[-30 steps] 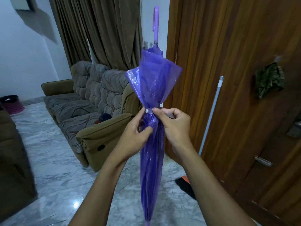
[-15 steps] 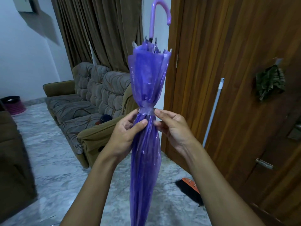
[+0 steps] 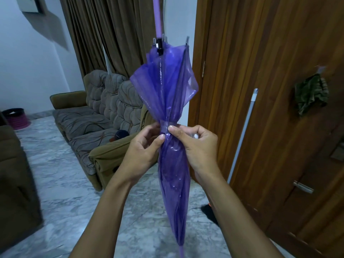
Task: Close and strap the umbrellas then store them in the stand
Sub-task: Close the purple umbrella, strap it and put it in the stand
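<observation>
the brown wooden door panels [image 3: 279, 90] fill the right side, and a grey-veined marble floor [image 3: 55, 192] spreads below. brown pleated curtains [image 3: 111, 34] hang at the back above an olive and grey patterned sofa [image 3: 93, 118].

in front of these, at the middle of the view, the translucent purple plastic umbrella [image 3: 167, 86] is held upright in the air with its handle end up. its lilac shaft [image 3: 157, 15] runs out of the top edge and its pale pointed tip [image 3: 181, 252] reaches the bottom edge. the canopy is folded. above the waist it flares into loose glossy pleats with small white rib tips [image 3: 187, 39] at the rim. below the waist it is gathered into a narrow wrinkled cone.

the left hand [image 3: 143, 149] grips the umbrella just under the waist, thumb pressed on the front and fingers curled behind. the right hand [image 3: 199, 146] pinches the strap [image 3: 165, 125], a pale clear band wrapped round the waist. its thumb presses the band and its curled fingers hold the loose end with a small white snap [image 3: 195, 135].

a white pole [image 3: 243, 135] leans against the door panels, beside a hanging green patterned cloth [image 3: 310, 94]. a pink and black basket [image 3: 16, 118] stands far left. a dark cap [image 3: 121, 134] lies on the sofa; any print on it is too small to read.
</observation>
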Motion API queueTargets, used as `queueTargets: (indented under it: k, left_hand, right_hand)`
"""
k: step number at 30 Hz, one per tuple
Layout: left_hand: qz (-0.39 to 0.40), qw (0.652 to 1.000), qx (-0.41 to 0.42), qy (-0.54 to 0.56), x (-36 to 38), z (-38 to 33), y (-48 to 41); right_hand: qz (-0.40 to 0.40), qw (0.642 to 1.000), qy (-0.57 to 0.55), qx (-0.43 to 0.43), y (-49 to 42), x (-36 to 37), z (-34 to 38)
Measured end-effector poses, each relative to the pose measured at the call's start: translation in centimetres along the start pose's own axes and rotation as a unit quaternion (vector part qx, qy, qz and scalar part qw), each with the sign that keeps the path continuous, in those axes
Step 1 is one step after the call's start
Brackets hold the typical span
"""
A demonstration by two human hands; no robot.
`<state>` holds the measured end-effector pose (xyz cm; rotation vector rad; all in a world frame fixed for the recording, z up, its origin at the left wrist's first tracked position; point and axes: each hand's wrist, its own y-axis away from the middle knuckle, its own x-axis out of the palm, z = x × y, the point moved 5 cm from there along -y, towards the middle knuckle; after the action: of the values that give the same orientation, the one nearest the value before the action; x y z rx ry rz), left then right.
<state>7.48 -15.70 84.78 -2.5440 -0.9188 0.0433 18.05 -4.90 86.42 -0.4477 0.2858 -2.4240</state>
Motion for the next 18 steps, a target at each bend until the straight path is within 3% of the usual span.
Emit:
queueTargets:
  k: [5,11,18]
  left_hand:
    - [0.054,0.998,0.013,-0.017,0.8,-0.7,0.7]
    - [0.028,0.997,0.046,-0.054,0.3,-1.1,0.0]
    - [0.071,0.988,-0.021,0.133,0.4,-0.5,0.8]
  right_hand:
    - [-0.019,0.999,0.029,-0.035,0.2,0.1,0.7]
    - [0.063,0.997,0.041,-0.02,-0.1,0.1,0.4]
    - [0.185,0.98,-0.058,0.043,-0.7,-0.3,1.3]
